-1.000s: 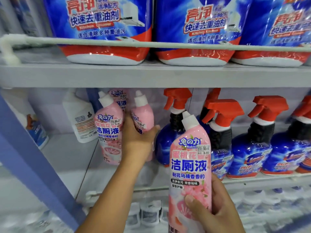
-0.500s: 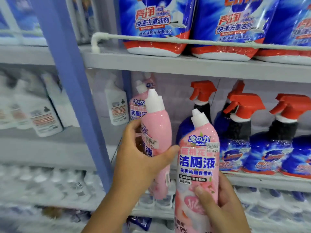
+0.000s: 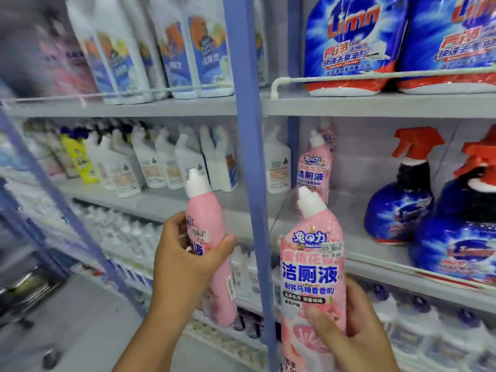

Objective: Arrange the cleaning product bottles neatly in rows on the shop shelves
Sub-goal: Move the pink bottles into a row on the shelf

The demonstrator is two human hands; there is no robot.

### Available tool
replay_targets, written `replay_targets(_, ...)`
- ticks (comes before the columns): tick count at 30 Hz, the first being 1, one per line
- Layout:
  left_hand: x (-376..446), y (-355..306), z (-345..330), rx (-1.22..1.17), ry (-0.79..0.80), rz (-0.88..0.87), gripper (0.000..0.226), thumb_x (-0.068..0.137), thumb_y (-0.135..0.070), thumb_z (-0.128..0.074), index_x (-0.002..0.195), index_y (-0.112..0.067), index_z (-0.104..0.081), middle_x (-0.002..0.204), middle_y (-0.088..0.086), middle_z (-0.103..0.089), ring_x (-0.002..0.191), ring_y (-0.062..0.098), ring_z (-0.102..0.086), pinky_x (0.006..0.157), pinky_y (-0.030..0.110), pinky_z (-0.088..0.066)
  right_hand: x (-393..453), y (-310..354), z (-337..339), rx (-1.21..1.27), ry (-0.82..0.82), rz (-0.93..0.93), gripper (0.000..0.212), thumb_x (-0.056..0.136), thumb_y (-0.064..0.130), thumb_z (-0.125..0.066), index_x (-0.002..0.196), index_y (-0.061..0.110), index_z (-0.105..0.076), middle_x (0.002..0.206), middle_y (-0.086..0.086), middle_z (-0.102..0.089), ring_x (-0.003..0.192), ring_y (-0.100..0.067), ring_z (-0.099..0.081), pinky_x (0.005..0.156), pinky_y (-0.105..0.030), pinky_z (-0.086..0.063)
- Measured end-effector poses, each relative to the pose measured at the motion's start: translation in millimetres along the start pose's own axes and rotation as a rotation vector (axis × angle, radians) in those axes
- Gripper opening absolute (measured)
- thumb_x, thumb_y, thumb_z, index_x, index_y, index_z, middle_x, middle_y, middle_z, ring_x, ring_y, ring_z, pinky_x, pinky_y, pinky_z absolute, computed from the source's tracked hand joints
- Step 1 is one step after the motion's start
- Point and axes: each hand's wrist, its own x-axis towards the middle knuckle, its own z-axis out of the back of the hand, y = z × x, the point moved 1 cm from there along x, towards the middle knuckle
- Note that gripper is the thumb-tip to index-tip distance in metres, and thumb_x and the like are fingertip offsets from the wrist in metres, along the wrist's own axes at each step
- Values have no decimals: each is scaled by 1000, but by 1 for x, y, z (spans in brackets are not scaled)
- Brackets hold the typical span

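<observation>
- Left hand (image 3: pixel 182 264) wraps a slim pink bottle (image 3: pixel 208 237) mid-body, thumb across the front; bottle is held in the air at approx 8 o'clock, tilted a bit, in front of the blue upright post (image 3: pixel 248 157).
- Right hand (image 3: pixel 359 336) grips a 2nd pink bottle (image 3: pixel 311 269) low down at 5 o'clock, upright, label w/ glossy shrink-wrap facing the camera.
- Both bottles: smooth plastic, tapered neck, white conical cap.
- Two more pink bottles (image 3: pixel 314 167) stand on the grey shelf (image 3: pixel 375 253) behind, near 1 o'clock.
- At 3 o'clock: round-bellied blue spray bottles (image 3: pixel 397 210), red trigger heads, on the same shelf.
- At 12–2 o'clock: shiny blue refill pouches (image 3: pixel 351 44) behind a white wire rail (image 3: pixel 349 77).
- At 9–11 o'clock: blurred white bottles (image 3: pixel 150 162), angled necks.
</observation>
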Motion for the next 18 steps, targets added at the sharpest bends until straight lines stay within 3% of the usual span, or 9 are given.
replay_targets(2, 12, 9, 12, 8, -26, 9, 67, 69, -33, -90, 122, -33, -48, 105, -23, -60, 79, -23, -59, 61, 9, -47, 3, -3, -14, -34, 23, -1, 63, 74, -12, -78, 95, 48, -70, 96, -3, -80, 89, -20, -76, 83, -30, -59)
replay_targets(8, 81, 47, 38, -23, -70, -7, 68, 72, -33, -90, 127, -26, -50, 105, -17, -61, 75, -17, -60, 61, 10, -45, 31, -21, -77, -62, 26, -25, 61, 71, -14, -79, 115, 27, -65, 97, 2, -79, 85, -15, -76, 69, -17, -56)
replay_targets(12, 152, 83, 55, -59, -82, -45, 66, 72, -31, -90, 122, -28, -47, 105, -20, -58, 75, -18, -60, 60, 7, -44, 73, -35, -138, -97, -15, 11, 62, 72, -13, -80, 117, 27, -64, 99, 2, -79, 85, -17, -76, 70, -20, -57)
replay_targets(15, 212, 109, 67, -61, -103, -67, 69, 70, -35, -90, 122, -30, -45, 104, -23, -55, 79, -14, -60, 62, 6, -43, 121, -38, -187, -103, -54, 78, 58, 77, -9, -78, 115, 32, -62, 101, 4, -78, 89, -16, -75, 76, -30, -59)
replay_targets(18, 271, 136, 71, -52, -115, -82, 71, 69, -39, -91, 122, -28, -45, 104, -17, -55, 85, -8, -59, 64, 8, -43, 180, -45, -225, -116, -63, 134, 51, 84, -6, -73, 114, 32, -58, 101, 8, -77, 90, -11, -73, 77, -28, -59)
